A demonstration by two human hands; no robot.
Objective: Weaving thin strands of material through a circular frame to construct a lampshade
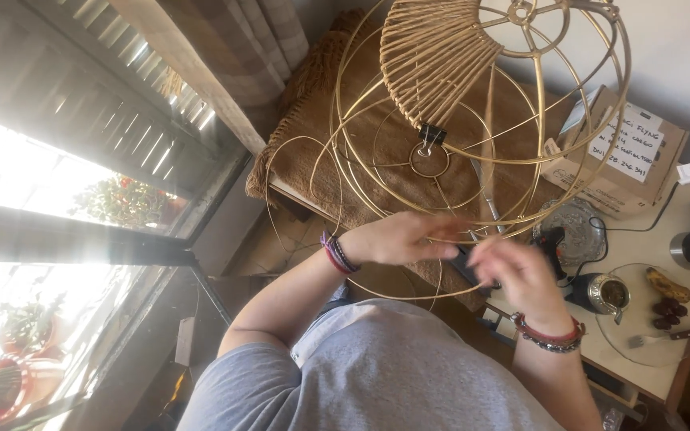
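Sunlight pours through the window on my left, washing out the potted plants (9, 375) on the sill, and I'm looking down over a grey shirt at a cluttered worktop (664, 359) on the right. Front and centre hangs the wire lampshade frame (481, 152), a gold dome of rings and ribs above a brown fringed cloth (313, 136). One wedge of it, up top, is already woven with pale rattan strands (433, 56), and a black binder clip (431, 133) pins them near the small inner ring. By my judgement that's only a small share done; the rest of the ribs are bare. Loose strands (297, 183) trail down to the left. Now the left hand (401, 238), bracelets at the wrist, is closed round the lower ring of the frame, fingers pinching wire or strand there, I can't tell which. The right hand (521, 275) is blurred just beside it, fingers loosely curled; whether they grip a strand I can't tell. Off to the right: a cardboard box (616, 152), a glass plate (648, 319) with a banana and dark fruit, a small metal pot (607, 294).
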